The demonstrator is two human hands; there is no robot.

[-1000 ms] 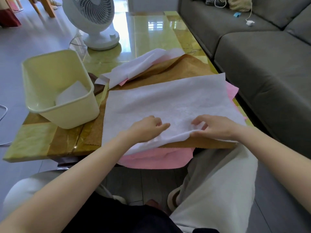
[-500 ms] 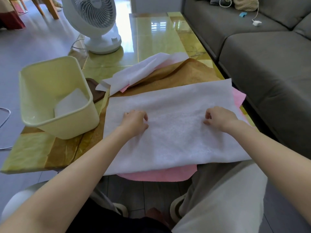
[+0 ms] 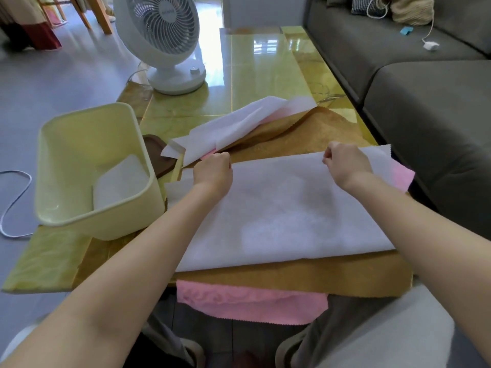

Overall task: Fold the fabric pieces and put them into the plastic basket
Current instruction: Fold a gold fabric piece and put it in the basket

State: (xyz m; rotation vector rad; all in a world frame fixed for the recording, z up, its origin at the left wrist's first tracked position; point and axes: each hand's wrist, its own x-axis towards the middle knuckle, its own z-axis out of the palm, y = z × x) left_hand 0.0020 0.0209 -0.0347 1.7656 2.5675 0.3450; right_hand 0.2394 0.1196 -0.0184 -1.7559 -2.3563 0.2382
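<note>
A white fabric sheet (image 3: 287,213) lies doubled over on the table in front of me, on top of a tan fabric (image 3: 305,274) and a pink fabric (image 3: 252,304). My left hand (image 3: 212,171) pinches the folded-over edge at the far left of the sheet. My right hand (image 3: 345,163) pinches the same edge at the far right. The cream plastic basket (image 3: 66,219) stands at the left, with one folded white piece (image 3: 119,181) inside. Another loose white fabric (image 3: 233,126) lies farther back over the tan one.
A white fan (image 3: 164,43) stands on the far left of the glossy yellow-green table (image 3: 260,75). A brown object (image 3: 159,155) sits between basket and fabrics. A grey sofa (image 3: 425,102) runs along the right. A white cable (image 3: 16,197) lies on the floor at left.
Both hands carried the near edge of the white sheet away from me to its far edge, folding it in half. The tan and pink fabrics now show at the front.
</note>
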